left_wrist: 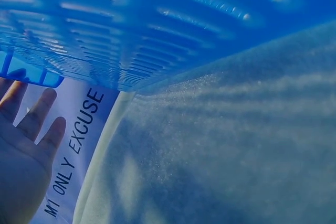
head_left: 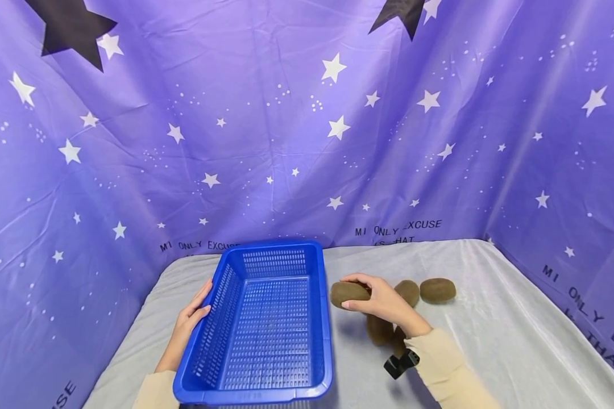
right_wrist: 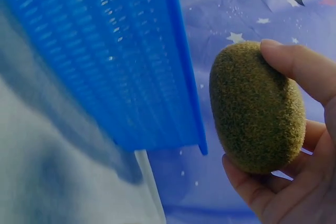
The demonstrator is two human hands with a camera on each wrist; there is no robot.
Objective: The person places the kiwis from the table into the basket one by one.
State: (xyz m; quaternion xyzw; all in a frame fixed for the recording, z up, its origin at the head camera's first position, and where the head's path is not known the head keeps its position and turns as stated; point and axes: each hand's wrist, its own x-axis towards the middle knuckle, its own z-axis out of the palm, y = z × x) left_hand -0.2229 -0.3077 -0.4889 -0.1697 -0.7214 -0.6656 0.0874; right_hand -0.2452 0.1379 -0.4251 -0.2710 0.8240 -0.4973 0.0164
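Currently, the kiwi (head_left: 348, 295) is pinched by my right hand (head_left: 381, 300), just right of the basket (head_left: 327, 329); a slack grip could drop it. My left hand (head_left: 188, 318), fingers outstretched, touches the basket's left rim; pushing too hard could shift it. My right wrist could knock the loose kiwis (head_left: 437, 290). I count one basket, five visible kiwis: one held, four on the desk (head_left: 491, 318) right of the basket.

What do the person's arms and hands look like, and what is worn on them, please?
The left hand and right hand are bare, with no gloves visible. Both the left sleeve and the right sleeve are plain cream or beige; the right one looks wrinkled. A small black device sits by the right wrist; how it is fastened is unclear.
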